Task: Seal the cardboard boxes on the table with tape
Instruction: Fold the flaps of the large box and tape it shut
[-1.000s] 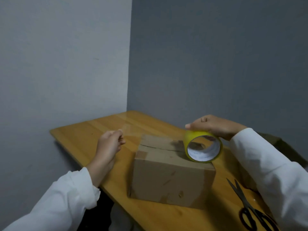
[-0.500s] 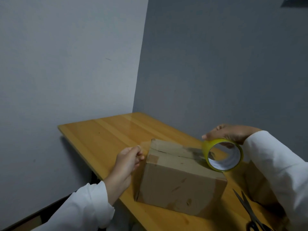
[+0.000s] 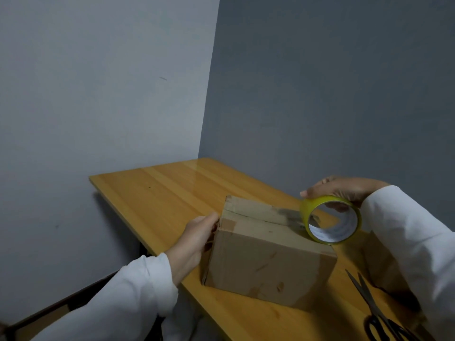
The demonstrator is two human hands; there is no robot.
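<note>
scissors (image 3: 376, 313) handles cut by bottom edge; second box (image 3: 384, 264) mostly behind right sleeve (image 3: 413, 242); left hand (image 3: 194, 239) fingertips hidden behind box (image 3: 266, 254)

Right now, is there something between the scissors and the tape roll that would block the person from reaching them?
Nothing visible blocks it. The scissors lie on bare table, right of the cardboard box. The right hand holds the tape roll on the box top; its own sleeve hangs above the scissors.

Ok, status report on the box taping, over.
Left hand pressed on the box's left end. Right hand holds the yellow tape roll on the box's top. Scissors lie right, clear of the work.
</note>
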